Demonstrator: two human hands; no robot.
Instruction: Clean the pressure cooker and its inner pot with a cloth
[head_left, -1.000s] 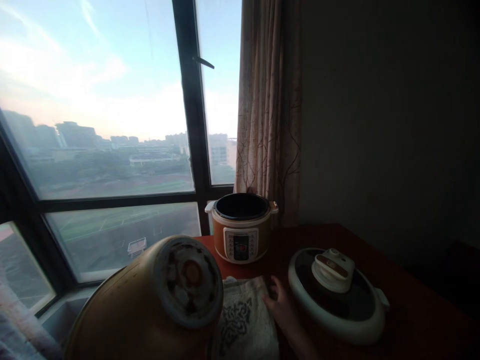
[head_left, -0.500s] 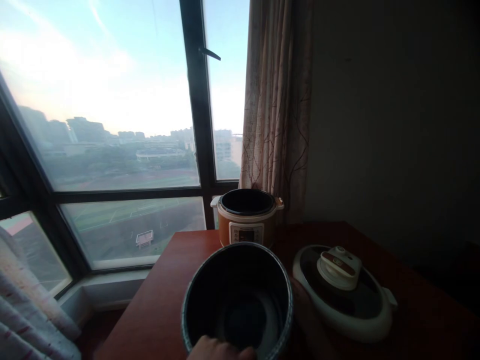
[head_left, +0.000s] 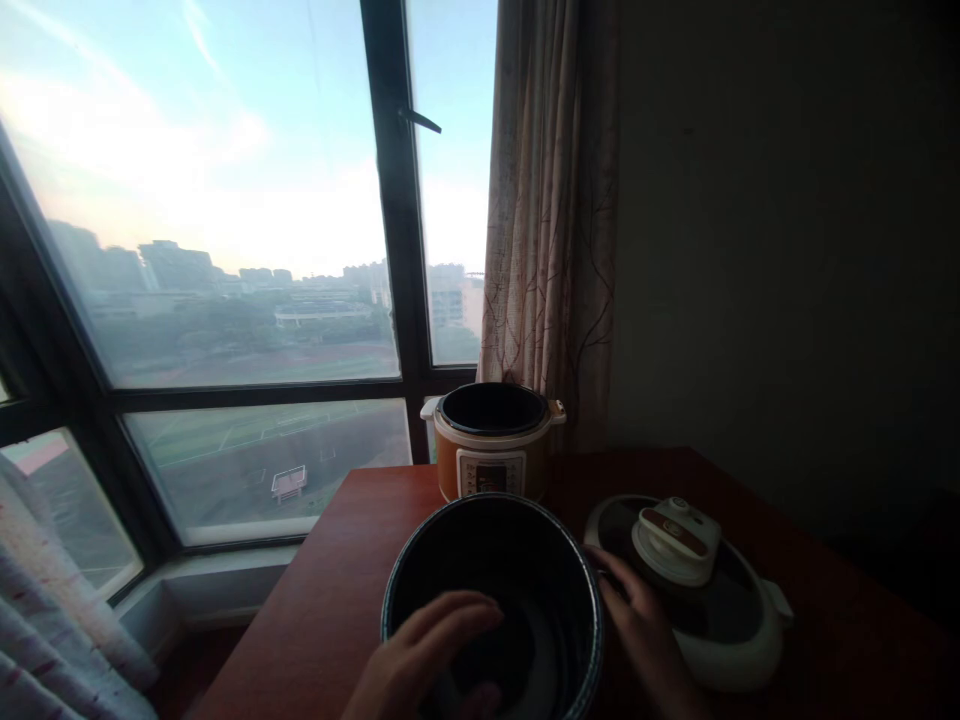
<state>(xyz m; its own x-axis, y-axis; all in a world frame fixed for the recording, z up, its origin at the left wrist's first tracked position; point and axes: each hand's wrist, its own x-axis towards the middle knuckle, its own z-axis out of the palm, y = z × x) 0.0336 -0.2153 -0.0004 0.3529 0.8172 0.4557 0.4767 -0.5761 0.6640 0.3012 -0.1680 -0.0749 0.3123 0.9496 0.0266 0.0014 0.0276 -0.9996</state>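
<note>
A dark inner pot [head_left: 491, 510] with a speckled rim fills the lower middle, its mouth facing up towards me. My left hand [head_left: 424, 650] reaches over the near left of its mouth, fingers curved and thumb apart, with nothing held in it. Against the pot's outer right side is my right hand [head_left: 637, 610], its fingertips at the wall just below the rim; part of the grip is in shadow. Behind the pot stands a brown and cream electric pressure cooker [head_left: 450, 465], lidless. Right of my right hand lies its cream lid [head_left: 739, 655], handle up.
The reddish-brown table [head_left: 300, 600] carries all these things. A large window [head_left: 247, 250] is at the left and back, with a patterned curtain [head_left: 540, 220] beside it behind the cooker. Another light curtain [head_left: 67, 610] hangs at lower left. The right side is dark.
My left hand has risen further over the pot's mouth, its fingers now spread. The inner pot has shifted slightly right. My right hand shows more plainly at the pot's right side.
</note>
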